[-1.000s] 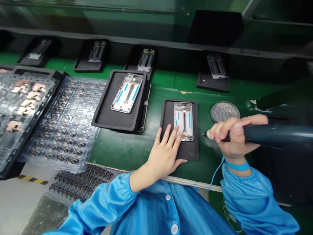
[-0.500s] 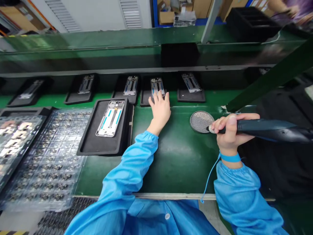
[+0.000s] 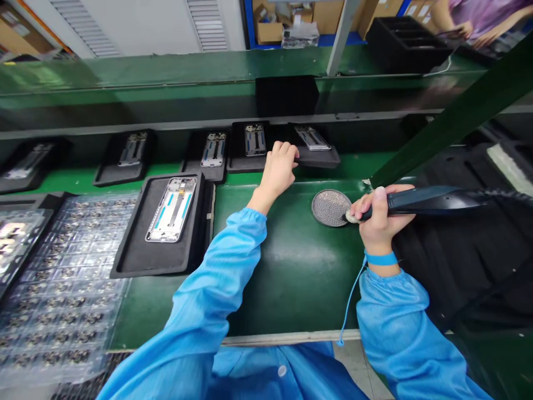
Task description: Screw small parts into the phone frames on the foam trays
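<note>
My left hand [image 3: 280,171] is at the left edge of a black tray [image 3: 322,158], its fingers bent over that edge. On this tray, which looks slightly tilted, lies a phone frame [image 3: 312,138]. My right hand [image 3: 378,219] is closed around a dark electric screwdriver [image 3: 428,200], a blue strap on the wrist. The screwdriver's tip end is at the rim of a round dish [image 3: 330,206] of small screws; the very tip is hard to make out. Left of my left hand, another phone frame [image 3: 172,210] with blue strips rests on a black tray [image 3: 129,256].
More black trays with phone frames [image 3: 214,149] line the back of the green bench [image 3: 287,294]. Clear plastic sheets of small parts [image 3: 70,289] cover the left side. A green post [image 3: 441,122] slants across the right. Another person's hands [image 3: 478,36] show at top right.
My left hand has shifted from the second tray from the right to the rightmost one, its fingers now curled. That tray has tipped a little. The view has moved slightly right.
</note>
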Motion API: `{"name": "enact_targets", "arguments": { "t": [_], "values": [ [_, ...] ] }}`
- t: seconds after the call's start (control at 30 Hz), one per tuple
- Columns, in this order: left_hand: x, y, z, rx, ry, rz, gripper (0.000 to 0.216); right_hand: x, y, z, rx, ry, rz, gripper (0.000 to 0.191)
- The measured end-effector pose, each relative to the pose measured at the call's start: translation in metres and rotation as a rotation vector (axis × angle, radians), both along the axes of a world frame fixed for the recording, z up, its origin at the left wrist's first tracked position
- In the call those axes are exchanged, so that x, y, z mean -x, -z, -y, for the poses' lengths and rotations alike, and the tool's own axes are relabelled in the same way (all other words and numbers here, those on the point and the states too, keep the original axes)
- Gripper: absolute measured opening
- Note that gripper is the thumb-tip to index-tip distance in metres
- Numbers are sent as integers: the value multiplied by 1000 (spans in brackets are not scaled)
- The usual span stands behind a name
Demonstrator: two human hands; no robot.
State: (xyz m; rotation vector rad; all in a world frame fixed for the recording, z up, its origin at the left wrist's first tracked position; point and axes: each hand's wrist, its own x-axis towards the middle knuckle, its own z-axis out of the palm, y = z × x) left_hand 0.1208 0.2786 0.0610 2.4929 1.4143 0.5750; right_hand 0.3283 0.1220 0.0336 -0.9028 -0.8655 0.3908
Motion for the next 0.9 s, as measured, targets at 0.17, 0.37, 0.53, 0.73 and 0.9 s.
{"name": "enact_targets", "arguments": {
  "t": [0.17,0.37,0.53,0.73,0.9],
  "values": [
    [61,-5,91,-103,-44,97,28,-2,0,3,54,-64,9,60],
    [128,-7,226,-316,33,240,31,-1,-3,8,119,-119,9,63],
    [146,10,314,-241,72,234,49,-1,-3,8,124,-115,32,64],
    [155,55,382,-44,45,239,56,-4,-2,8,122,-106,35,65],
    [164,33,352,135,173,218,30,-6,-3,9,148,-123,61,65]
  ]
}}
